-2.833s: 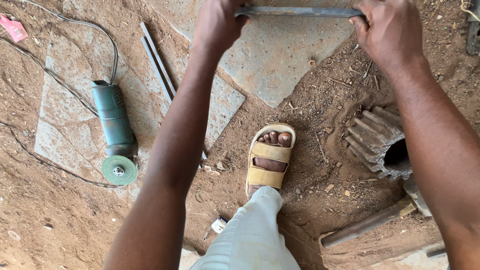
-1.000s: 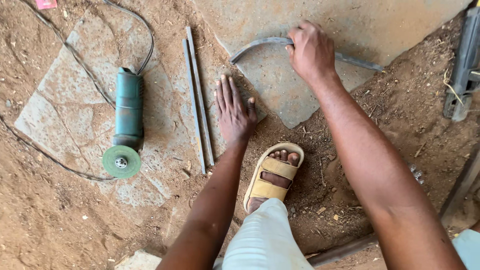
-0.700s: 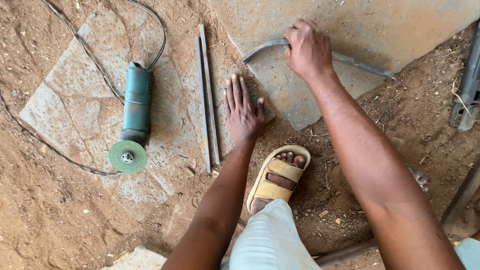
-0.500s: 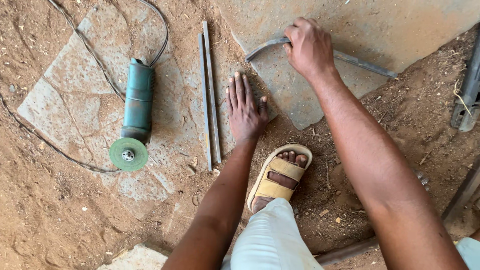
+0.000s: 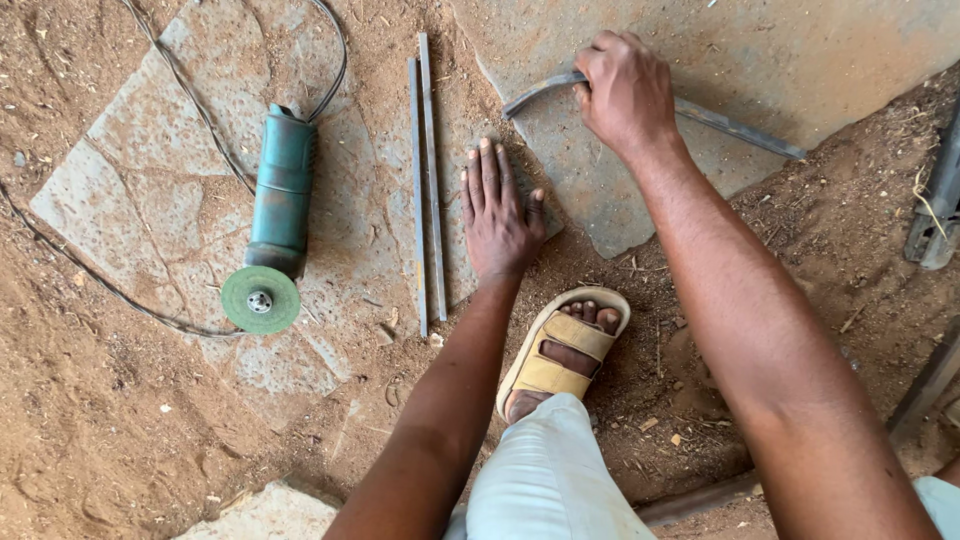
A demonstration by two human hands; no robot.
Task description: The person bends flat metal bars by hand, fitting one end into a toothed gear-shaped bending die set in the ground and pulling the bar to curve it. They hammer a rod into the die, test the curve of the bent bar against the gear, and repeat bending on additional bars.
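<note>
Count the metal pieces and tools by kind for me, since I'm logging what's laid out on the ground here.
Straight metal bars, lying side by side by the flat left hand: 2
Bent metal bar, gripped by the right hand: 1
Green angle grinder with cord: 1
Total: 4

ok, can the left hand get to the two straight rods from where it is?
Probably yes. The left hand lies flat on the stone slab, just beside the two straight rods, with nothing between them. The right hand grips the bent bar, away from them.
</note>
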